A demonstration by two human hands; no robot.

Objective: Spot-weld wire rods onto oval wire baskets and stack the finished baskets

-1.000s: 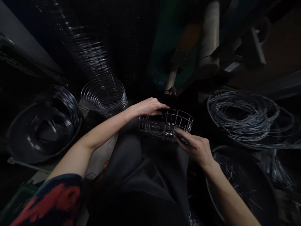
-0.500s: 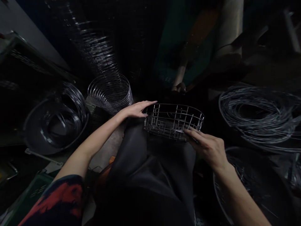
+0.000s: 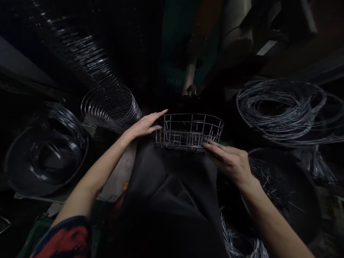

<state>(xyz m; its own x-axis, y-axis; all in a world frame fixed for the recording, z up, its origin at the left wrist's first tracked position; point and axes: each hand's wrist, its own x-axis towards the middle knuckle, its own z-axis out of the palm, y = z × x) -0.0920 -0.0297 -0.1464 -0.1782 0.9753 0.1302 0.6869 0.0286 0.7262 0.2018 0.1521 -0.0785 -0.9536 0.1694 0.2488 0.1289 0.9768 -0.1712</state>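
A shiny wire basket [image 3: 185,139] with curved ends and a grid of thin rods sits over my dark-clad lap. At its near right side, my right hand [image 3: 228,157] grips the lower wires between thumb and fingers; the thumb is mostly hidden. My left hand [image 3: 146,124] is at the basket's left end, fingers stretched out along the rim and thumb apart. Whether its fingertips touch the wire is hard to tell in the dim light.
Left of me are a tall stack of wire rings [image 3: 111,107] and a black tub [image 3: 18,165] holding wire coils. On the right lie a tangled wire bundle [image 3: 282,111] and a black basin [image 3: 298,193] with short wire pieces. A machine's metal rod [image 3: 189,77] stands ahead.
The view has turned to the right, so the surroundings and basket sit further left. Both hands keep nearly the same place at the basket, my left still stretched out, my right still gripping.
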